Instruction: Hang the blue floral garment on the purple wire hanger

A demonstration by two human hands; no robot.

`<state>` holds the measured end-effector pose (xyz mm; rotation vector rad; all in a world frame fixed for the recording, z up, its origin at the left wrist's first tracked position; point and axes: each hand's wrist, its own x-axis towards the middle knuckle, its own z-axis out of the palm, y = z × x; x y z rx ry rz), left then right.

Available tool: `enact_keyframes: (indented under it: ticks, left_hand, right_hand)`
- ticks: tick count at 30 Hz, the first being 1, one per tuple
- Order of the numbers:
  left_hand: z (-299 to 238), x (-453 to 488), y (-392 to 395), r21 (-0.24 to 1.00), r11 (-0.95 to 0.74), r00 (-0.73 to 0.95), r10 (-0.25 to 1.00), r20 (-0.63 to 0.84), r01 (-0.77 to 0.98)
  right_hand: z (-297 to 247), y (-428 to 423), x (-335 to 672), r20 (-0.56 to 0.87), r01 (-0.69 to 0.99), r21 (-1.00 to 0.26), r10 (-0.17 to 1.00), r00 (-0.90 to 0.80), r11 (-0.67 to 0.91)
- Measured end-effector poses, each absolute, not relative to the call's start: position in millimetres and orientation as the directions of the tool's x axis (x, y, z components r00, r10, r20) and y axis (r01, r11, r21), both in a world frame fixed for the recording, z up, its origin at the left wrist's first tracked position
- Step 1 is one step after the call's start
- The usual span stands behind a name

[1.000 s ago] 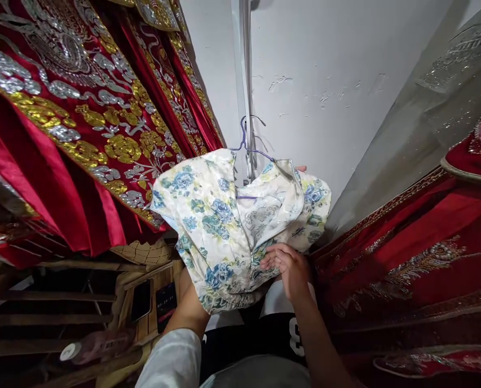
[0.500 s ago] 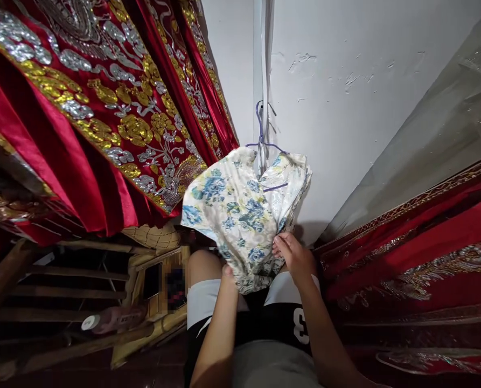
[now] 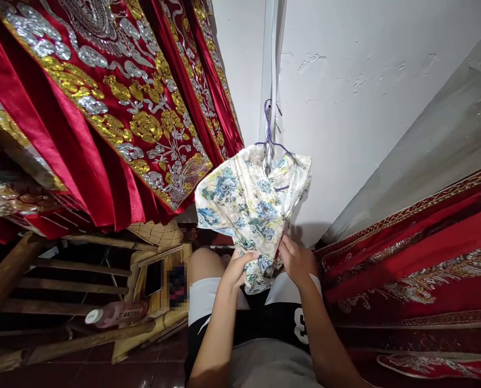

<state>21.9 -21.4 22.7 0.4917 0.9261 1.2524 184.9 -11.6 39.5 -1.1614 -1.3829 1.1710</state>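
A white blouse [image 3: 260,210] with blue and yellow flowers hangs in front of me on a purple wire hanger [image 3: 269,132]. Its short sleeve spreads out to the left, and the lower part narrows between my knees. My left hand [image 3: 238,267] grips the lower left of the blouse, thumb on the front and the other fingers hidden behind the cloth. On the opposite edge, my right hand [image 3: 291,256] pinches the side of the cloth between thumb and fingers.
The hanger hooks on a pole at the white wall [image 3: 345,108]. Red sequined drapes [image 3: 143,124] hang at left; red embroidered cloth [image 3: 418,258] is at right under clear plastic [image 3: 418,129]. A bamboo bench [image 3: 82,289] at lower left holds a bottle [image 3: 117,313].
My left hand has moved up and inward, and its thumb now lies on the blouse front. The blouse's lower part is drawn narrower. The view has shifted slightly.
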Motion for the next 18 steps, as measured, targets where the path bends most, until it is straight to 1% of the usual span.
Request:
enact_keyframes:
  ticks: [4, 6, 8, 10, 12, 13, 14, 15, 16, 18]
  left_hand:
    - [21, 16, -19, 0.752, 0.299, 0.046, 0.940, -0.337, -0.588]
    - [17, 12, -12, 0.764, 0.250, -0.030, 0.943, -0.331, -0.595]
    - [10, 8, -3, 0.795, 0.116, -0.221, 0.928, -0.301, -0.595]
    - [2, 7, 4, 0.832, -0.108, -0.499, 0.839, -0.217, -0.544]
    - [-7, 11, 6, 0.873, -0.298, -0.714, 0.696, -0.079, -0.387]
    - [-10, 15, 4, 0.893, -0.344, -0.759, 0.651, 0.004, -0.290]
    - [-13, 20, 1, 0.911, -0.361, -0.753, 0.652, 0.093, -0.201]
    - [-14, 26, -2, 0.924, -0.359, -0.689, 0.704, 0.176, -0.131]
    - [-14, 32, -6, 0.934, -0.346, -0.582, 0.779, 0.235, -0.086]
    - [-12, 44, -11, 0.949, -0.311, -0.344, 0.897, 0.277, -0.047]
  right_hand:
    - [34, -11, 181, 0.097, 0.035, -0.995, 0.995, -0.013, 0.097]
    - [31, -10, 182, 0.083, 0.010, -0.997, 0.996, 0.034, 0.083]
    - [30, -11, 185, 0.063, 0.019, -0.998, 0.997, 0.039, 0.063]
    - [29, -13, 187, 0.051, 0.042, -0.998, 0.999, 0.013, 0.050]
    - [28, -14, 186, 0.047, 0.047, -0.998, 0.999, -0.023, 0.048]
    - [27, -14, 184, 0.048, 0.042, -0.998, 0.998, -0.039, 0.049]
    - [26, -14, 182, 0.051, 0.034, -0.998, 0.997, -0.057, 0.053]
    - [26, -15, 179, 0.057, 0.027, -0.998, 0.995, -0.084, 0.060]
    - [26, -15, 175, 0.065, 0.021, -0.997, 0.991, -0.113, 0.068]
    - [27, -15, 169, 0.083, 0.008, -0.996, 0.981, -0.173, 0.085]
